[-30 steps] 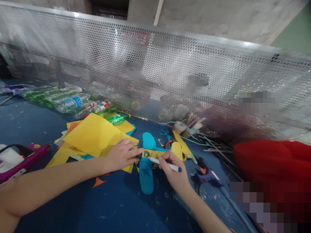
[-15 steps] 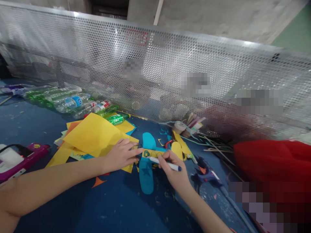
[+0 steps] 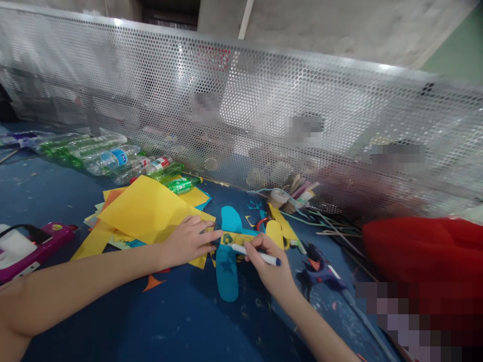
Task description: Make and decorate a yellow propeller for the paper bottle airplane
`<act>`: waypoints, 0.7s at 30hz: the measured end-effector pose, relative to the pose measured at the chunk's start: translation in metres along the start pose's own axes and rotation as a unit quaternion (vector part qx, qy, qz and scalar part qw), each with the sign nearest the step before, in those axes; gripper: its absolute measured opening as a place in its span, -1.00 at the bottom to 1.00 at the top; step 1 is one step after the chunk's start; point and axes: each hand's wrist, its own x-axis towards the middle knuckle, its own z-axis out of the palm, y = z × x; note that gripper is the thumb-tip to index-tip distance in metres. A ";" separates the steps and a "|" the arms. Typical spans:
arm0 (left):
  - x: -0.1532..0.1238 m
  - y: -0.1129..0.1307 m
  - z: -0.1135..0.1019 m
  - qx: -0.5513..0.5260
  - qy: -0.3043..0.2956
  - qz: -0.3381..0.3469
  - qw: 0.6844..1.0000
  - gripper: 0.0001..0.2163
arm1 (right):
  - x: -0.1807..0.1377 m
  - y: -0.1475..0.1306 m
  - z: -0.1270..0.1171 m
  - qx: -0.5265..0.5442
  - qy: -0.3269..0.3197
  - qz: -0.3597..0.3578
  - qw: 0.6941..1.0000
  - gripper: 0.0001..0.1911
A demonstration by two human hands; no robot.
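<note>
A blue paper airplane shape (image 3: 228, 281) with rounded wings and a star on the near wing lies on the table. Across its middle runs a yellow strip (image 3: 237, 238) bearing drawn rounded outlines, the leftmost one coloured dark. My right hand (image 3: 268, 255) grips a white marker with a dark blue end (image 3: 260, 254), its tip at the strip. My left hand (image 3: 190, 237) lies flat with fingers stretched, fingertips touching the strip's left end, the palm beside yellow paper sheets (image 3: 145, 208). Part of the strip is hidden by my right fingers.
Plastic bottles (image 3: 113, 158) lie in a row at the back left, before a perforated metal screen (image 3: 169, 90). A purple power strip (image 3: 56, 239) sits at left. Right of the airplane are yellow scraps (image 3: 274, 232) and a glue gun (image 3: 324, 274). A person in red (image 3: 422, 246) is at right.
Both hands stay almost in place. The marker's tip has shifted only very slightly on the yellow strip.
</note>
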 end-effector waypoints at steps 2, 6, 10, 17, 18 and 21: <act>0.000 0.000 0.000 0.003 -0.001 0.001 1.000 -0.63 | 0.000 0.000 0.000 0.001 -0.007 0.004 1.000 -0.72; 0.000 0.000 0.000 0.001 -0.007 -0.003 1.000 -0.63 | 0.000 0.000 0.000 0.000 0.002 0.007 1.000 -0.72; 0.000 0.000 -0.001 0.003 -0.013 -0.004 1.000 -0.64 | 0.000 -0.001 0.000 0.004 -0.005 0.009 1.000 -0.73; 0.001 0.000 -0.001 0.012 -0.009 -0.001 1.000 -0.66 | 0.000 -0.003 0.001 0.021 -0.014 0.009 1.000 -0.74; 0.001 0.000 -0.001 0.012 -0.008 -0.001 1.000 -0.66 | 0.000 -0.003 0.001 0.020 -0.014 0.007 1.000 -0.74; 0.001 0.000 -0.001 0.009 -0.007 0.000 1.000 -0.66 | -0.001 -0.001 0.001 0.014 -0.012 0.001 1.000 -0.74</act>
